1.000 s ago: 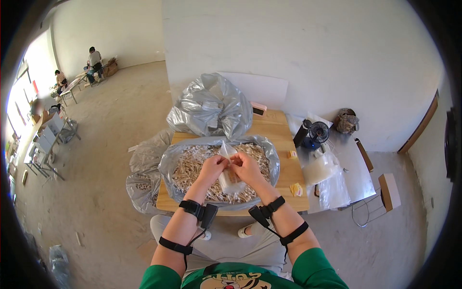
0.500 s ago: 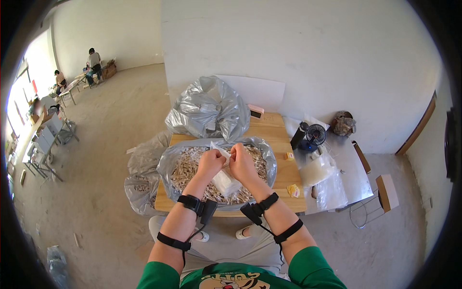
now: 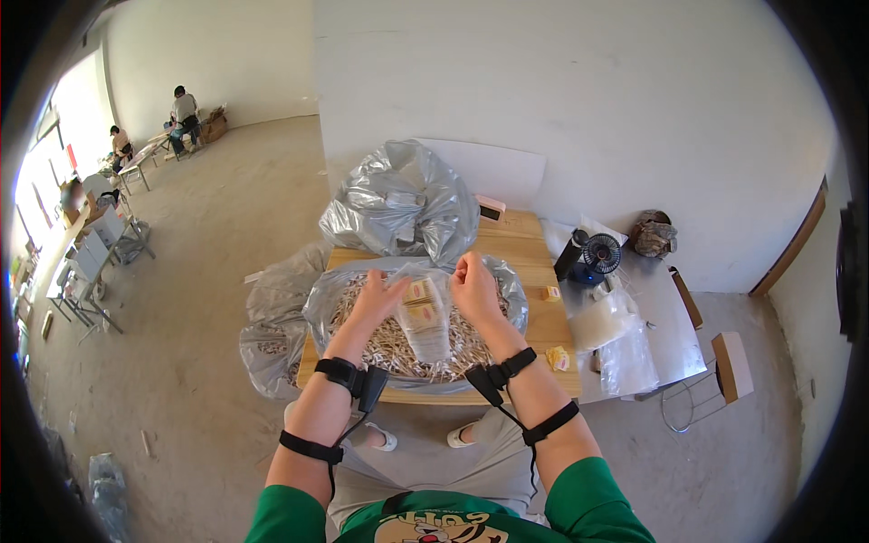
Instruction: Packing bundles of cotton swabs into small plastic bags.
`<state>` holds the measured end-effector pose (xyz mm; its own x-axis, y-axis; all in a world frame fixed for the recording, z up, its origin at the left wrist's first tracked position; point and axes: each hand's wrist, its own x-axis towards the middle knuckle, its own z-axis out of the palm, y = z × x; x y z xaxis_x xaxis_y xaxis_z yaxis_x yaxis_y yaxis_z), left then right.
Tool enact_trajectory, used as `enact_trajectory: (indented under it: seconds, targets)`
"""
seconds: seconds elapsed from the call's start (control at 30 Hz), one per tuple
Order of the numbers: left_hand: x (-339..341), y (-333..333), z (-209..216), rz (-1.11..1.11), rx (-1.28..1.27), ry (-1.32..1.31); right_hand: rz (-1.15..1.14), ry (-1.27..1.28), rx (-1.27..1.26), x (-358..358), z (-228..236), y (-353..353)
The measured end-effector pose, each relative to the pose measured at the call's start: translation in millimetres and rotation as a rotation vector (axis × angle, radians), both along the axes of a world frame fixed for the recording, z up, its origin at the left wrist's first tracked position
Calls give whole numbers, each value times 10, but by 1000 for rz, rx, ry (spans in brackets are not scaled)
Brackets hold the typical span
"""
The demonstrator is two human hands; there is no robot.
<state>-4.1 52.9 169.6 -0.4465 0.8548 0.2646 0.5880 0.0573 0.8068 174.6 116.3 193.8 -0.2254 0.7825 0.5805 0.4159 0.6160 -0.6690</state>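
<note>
Pale wood grain showed on the tabletop (image 3: 544, 324), bare mainly along its right side, with two bits of yellow-and-white packaging (image 3: 558, 359) lying there, apart from each other. A grey plastic liner (image 3: 318, 312) took up the front of the table, filled with thin, short pale sticks (image 3: 471, 344). On the sticks lay a clear plastic bag (image 3: 422, 319), printed in yellow and white, between the two hands. The left hand (image 3: 369, 299) had its fingers spread, the tips at the bag's upper left edge; whether they touched it could not be told. The right hand (image 3: 475, 288), just beside the bag's upper right, had its fingers curled in and the tips pressed together; whether anything was pinched between them was too small to tell.

Behind the liner sat a bulging silver-grey sack (image 3: 398, 204), near a pink-edged device (image 3: 490, 208). To the right, a metal-topped table (image 3: 674, 335) bore a small dark fan (image 3: 600, 253) and clear plastic packaging (image 3: 625, 348). Plain white wall (image 3: 561, 100) rose behind, and bare, dusty concrete floor (image 3: 235, 199) stretched left towards bright windows, where people (image 3: 185, 113) sat at far tables.
</note>
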Motion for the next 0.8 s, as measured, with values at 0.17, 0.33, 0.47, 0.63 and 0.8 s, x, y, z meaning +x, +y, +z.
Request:
enact_trajectory:
  seconds: [0.17,0.33,0.47,0.63,0.8]
  targets:
    - [-253,106,-393,-36,-141,-2,99,-7,20,-177,-6,-41]
    - [-180,-5,-122,-147,-50,-876,90,222,-262,201,-534,277]
    - [-116,-22,108,-253,61,-1049,118,271,-595,488,-1144,312]
    - [-208,-106,499,-411,170,-1331,362,708,-1122,438,-1105,133]
    - [-575,80,-140,-551,224,-1498,789,1050,-1364,314,-833,51]
